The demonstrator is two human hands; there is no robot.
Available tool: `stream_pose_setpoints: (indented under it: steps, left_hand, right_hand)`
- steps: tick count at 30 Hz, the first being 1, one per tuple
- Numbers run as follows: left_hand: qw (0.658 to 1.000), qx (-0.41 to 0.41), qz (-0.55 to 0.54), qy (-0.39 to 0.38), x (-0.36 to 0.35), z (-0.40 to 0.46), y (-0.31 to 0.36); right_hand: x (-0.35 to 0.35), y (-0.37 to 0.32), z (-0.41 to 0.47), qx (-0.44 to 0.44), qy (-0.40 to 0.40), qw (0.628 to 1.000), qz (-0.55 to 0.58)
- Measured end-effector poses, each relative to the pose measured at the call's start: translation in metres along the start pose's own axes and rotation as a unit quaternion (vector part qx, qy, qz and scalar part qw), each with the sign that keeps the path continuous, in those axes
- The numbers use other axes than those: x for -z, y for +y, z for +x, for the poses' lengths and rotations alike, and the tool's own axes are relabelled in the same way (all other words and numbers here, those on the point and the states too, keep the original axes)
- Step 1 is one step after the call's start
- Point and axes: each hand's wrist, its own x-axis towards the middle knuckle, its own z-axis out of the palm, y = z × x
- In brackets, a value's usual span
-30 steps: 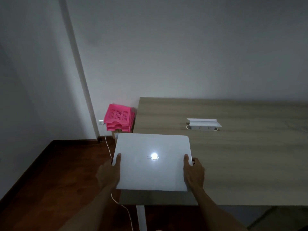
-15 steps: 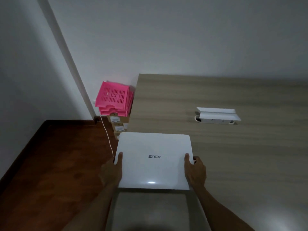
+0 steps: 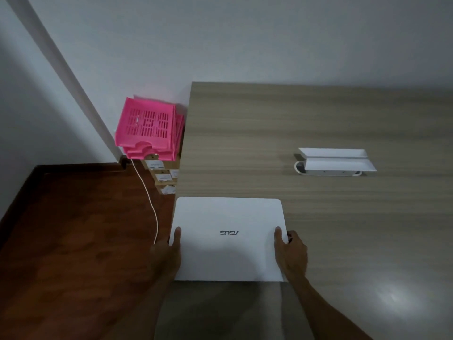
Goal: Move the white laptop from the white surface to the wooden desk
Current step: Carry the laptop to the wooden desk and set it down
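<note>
The closed white laptop (image 3: 229,239) is sitting between both hands over the wooden desk (image 3: 318,217), near its left edge. The left hand (image 3: 166,256) is clamping its nine o'clock edge and the right hand (image 3: 291,253) its three o'clock edge, thumbs on the smooth, round-cornered lid. At two o'clock a white angular stand (image 3: 334,161) is lying on the grained desktop. At eleven o'clock, slotted pink plastic trays (image 3: 147,130) are stacking on labelled cardboard boxes (image 3: 163,176); their contents are hidden.

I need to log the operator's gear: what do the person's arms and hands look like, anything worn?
Both forearms are bare up to the bottom edge of the picture: no sleeves show. The left hand and the right hand wear no gloves, and no watch, ring or band can be seen. The dim light could hide small details.
</note>
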Motion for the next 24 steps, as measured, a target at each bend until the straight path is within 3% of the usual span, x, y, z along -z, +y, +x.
stream_pose_setpoints:
  steps: [4,9,15,24]
  left_hand:
    - [0.999,-0.005,-0.042,0.014,-0.002,0.008,0.007]
    - [0.998,-0.057,0.01,0.0,0.002,0.013,0.011]
    - [0.995,-0.014,0.077,-0.061,0.001,0.02,0.006]
    - [0.998,0.007,0.02,-0.052,0.002,0.009,0.005]
  right_hand:
    - [-0.007,-0.005,0.012,0.016,-0.018,0.999,-0.03]
    - [-0.008,-0.012,0.016,0.052,-0.051,0.991,-0.11]
    - [-0.007,-0.017,0.02,0.068,-0.062,0.98,-0.177]
    - [-0.004,-0.023,0.007,0.065,-0.068,0.97,-0.225]
